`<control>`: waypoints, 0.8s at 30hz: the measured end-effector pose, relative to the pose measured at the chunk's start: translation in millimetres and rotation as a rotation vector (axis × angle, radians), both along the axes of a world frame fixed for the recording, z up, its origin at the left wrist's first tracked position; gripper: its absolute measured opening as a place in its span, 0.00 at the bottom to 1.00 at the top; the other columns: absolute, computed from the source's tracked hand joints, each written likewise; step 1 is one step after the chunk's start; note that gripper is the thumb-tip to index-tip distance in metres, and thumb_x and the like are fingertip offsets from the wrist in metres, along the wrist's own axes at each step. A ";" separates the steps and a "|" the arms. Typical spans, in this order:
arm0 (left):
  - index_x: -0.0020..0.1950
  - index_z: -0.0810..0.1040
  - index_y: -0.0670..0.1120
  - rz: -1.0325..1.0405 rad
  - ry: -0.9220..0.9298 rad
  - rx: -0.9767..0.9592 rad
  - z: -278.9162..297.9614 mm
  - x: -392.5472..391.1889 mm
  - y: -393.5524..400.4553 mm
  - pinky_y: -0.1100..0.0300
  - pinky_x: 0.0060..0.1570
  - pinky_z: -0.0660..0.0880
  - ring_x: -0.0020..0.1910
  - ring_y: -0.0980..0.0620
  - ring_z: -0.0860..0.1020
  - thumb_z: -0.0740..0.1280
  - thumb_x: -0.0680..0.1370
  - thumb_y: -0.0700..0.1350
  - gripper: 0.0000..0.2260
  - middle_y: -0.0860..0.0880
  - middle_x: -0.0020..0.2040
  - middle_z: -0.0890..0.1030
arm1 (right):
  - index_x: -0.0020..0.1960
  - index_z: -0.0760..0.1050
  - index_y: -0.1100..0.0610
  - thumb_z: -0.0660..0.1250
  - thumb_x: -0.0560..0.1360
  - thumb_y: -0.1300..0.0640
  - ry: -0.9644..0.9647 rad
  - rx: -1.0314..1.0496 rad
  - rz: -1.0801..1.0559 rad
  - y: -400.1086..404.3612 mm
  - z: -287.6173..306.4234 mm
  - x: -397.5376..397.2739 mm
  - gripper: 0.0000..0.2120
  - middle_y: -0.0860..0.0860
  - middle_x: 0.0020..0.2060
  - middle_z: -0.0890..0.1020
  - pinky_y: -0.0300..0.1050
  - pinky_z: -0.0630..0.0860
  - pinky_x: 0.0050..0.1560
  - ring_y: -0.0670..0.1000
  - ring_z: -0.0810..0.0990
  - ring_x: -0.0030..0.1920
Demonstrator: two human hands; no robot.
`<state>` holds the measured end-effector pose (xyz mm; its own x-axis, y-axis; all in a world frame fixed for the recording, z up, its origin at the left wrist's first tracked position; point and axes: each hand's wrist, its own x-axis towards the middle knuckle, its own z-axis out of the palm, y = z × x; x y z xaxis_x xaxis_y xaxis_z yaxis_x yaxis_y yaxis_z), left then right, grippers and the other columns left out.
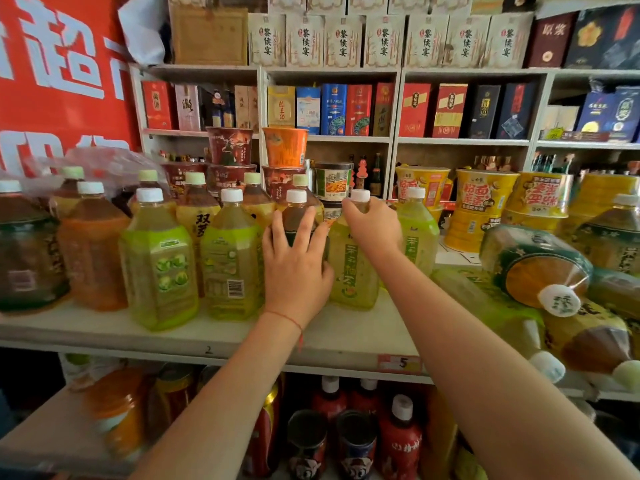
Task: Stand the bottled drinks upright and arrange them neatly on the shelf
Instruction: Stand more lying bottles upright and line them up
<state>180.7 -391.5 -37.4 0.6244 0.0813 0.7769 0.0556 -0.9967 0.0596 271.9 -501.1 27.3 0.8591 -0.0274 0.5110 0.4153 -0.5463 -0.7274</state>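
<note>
On the flat white shelf point(346, 336), the left hand point(294, 265) presses spread fingers against a dark plastic tea bottle point(296, 216); beside it, the right hand point(372, 225) grips a squarish yellow-green bottle point(351, 271) by its neck, upright.

Single head-worn wide-angle view, no second view to overlap. Camera looked forward and slightly down, square onto front edge of shelf point(207, 336). Sat close: both forearms entered from bottom of frame. Lower tier showed beneath front edge; backing shelves curved with lens distortion.
</note>
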 end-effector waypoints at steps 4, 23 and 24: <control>0.71 0.75 0.48 -0.069 -0.037 -0.053 4.4 -8.2 -1.7 0.37 0.76 0.52 0.79 0.33 0.55 0.68 0.77 0.48 0.22 0.44 0.78 0.66 | 0.63 0.72 0.58 0.60 0.81 0.43 0.015 -0.186 0.056 -11.3 -1.4 -19.5 0.20 0.52 0.51 0.79 0.44 0.71 0.38 0.52 0.78 0.48; 0.77 0.63 0.54 -0.660 0.104 -0.368 -0.4 15.5 -240.5 0.44 0.74 0.65 0.76 0.48 0.62 0.67 0.68 0.71 0.41 0.50 0.77 0.63 | 0.58 0.78 0.53 0.57 0.83 0.55 -0.329 -0.288 0.322 -286.0 -5.6 -71.6 0.12 0.48 0.51 0.81 0.50 0.74 0.54 0.48 0.77 0.52; 0.76 0.65 0.54 -0.639 0.057 -0.366 0.4 16.8 -246.0 0.46 0.73 0.67 0.75 0.48 0.64 0.66 0.70 0.70 0.39 0.50 0.76 0.65 | 0.62 0.77 0.51 0.56 0.83 0.55 -0.261 -0.250 0.371 -293.6 -6.5 -67.9 0.14 0.46 0.55 0.81 0.49 0.74 0.57 0.46 0.77 0.55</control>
